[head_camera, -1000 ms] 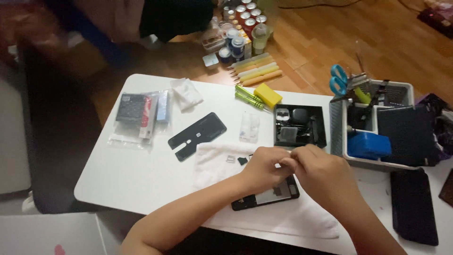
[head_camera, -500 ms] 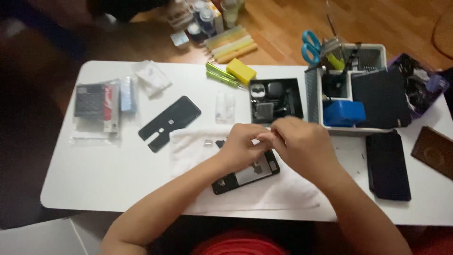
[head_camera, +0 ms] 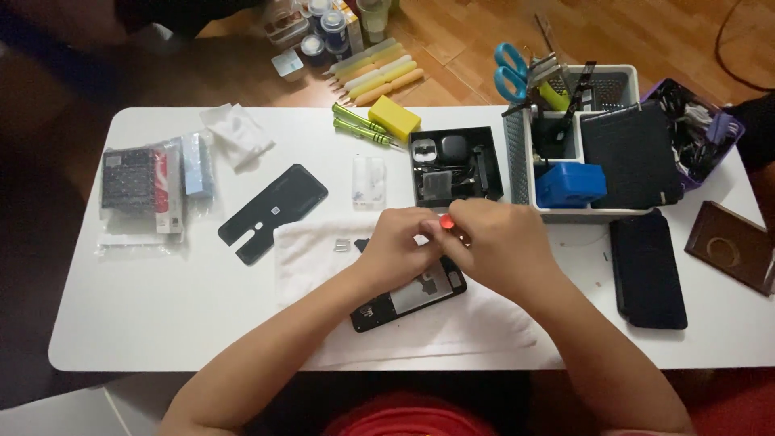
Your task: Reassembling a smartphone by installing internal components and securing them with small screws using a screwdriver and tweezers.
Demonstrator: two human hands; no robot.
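- Both my hands meet above the opened black smartphone on the white cloth: left hand and right hand pinch one small red-tipped tool.
- Phone lies directly beneath, long axis slanting lower-left to upper-right; left hand nearer.

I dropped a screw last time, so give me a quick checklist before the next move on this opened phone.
1. Opened phone lies on the white cloth: ok.
2. Left hand and right hand meet over the phone: ok.
3. Small red-tipped item pinched between fingertips: ok.
4. Black parts tray beside hands: ok.
5. Green screwdrivers on table: ok.
6. Loose screws: cannot tell.
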